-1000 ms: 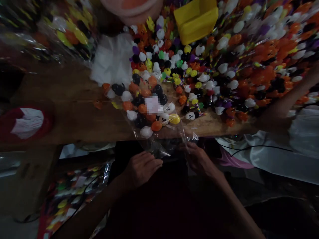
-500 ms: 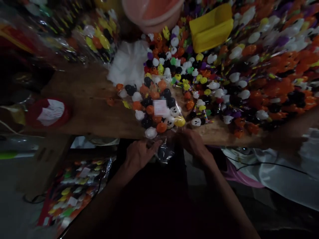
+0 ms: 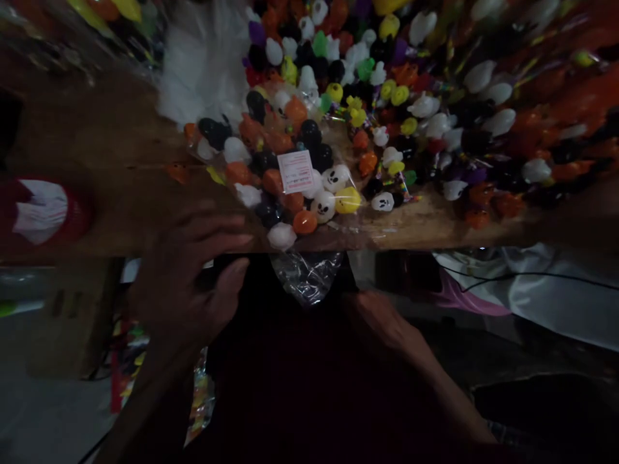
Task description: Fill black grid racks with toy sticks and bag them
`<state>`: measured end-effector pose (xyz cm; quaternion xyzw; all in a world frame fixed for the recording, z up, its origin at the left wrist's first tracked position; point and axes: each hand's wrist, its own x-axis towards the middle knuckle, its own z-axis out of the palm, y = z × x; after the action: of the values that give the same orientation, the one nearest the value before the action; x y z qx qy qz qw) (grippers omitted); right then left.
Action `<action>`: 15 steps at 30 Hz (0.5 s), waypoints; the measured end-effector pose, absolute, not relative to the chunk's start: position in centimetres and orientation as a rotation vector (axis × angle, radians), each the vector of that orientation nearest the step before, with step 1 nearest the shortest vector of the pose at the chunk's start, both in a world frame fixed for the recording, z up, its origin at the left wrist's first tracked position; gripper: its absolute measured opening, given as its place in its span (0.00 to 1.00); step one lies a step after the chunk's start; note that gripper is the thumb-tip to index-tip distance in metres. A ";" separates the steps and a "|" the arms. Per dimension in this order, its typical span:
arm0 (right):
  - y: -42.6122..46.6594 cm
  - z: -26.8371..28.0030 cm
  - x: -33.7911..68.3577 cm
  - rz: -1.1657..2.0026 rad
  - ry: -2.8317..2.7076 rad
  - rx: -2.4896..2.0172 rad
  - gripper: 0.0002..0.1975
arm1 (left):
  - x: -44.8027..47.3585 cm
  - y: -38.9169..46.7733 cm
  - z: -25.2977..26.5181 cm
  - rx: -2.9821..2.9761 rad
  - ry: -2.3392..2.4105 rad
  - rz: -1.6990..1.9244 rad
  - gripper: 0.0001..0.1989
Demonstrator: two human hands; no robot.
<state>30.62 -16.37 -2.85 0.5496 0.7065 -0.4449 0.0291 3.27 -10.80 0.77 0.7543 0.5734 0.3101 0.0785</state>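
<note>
A clear plastic bag (image 3: pixel 309 277) full of small orange, black, white and yellow toy figures lies on the wooden table, its flap hanging over the front edge. A printed white label (image 3: pixel 296 171) is on top of the bag. My left hand (image 3: pixel 193 277) is raised to the left of the bag, apart from it, thumb and fingers spread with nothing between them. Below the table edge, to the right of the flap, is my right hand (image 3: pixel 382 319). Its fingers bend down into shadow, and whether they hold anything is hidden.
Loose toy figures (image 3: pixel 382 135) cover the table at the back and right. White plastic sheets (image 3: pixel 203 64) lie behind the bag. A red round container (image 3: pixel 80 216) with paper on it stands at left. A black cable (image 3: pixel 532 275) crosses white cloth at lower right.
Both hands have come off the bag's flap. My left hand has moved left and opened; my right hand has dropped lower. The view has shifted closer to the table's front.
</note>
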 end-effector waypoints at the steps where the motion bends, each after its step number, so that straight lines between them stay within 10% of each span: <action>1: -16.4 -4.7 29.7 -1.276 2.148 1.871 0.12 | 3.7 -9.9 0.5 2.372 1.568 0.915 0.13; 10: -12.5 -11.1 24.0 -1.856 2.673 2.411 0.19 | 6.3 -6.3 -4.9 2.623 1.250 0.824 0.20; 15: -11.3 -11.5 22.2 -1.270 2.548 2.808 0.17 | 5.9 -6.5 -5.3 2.619 1.222 0.881 0.19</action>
<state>22.16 -11.32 -11.47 0.6387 0.5796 -0.2888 -0.4156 5.90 -6.48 -5.30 0.8653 0.4037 0.2910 0.0599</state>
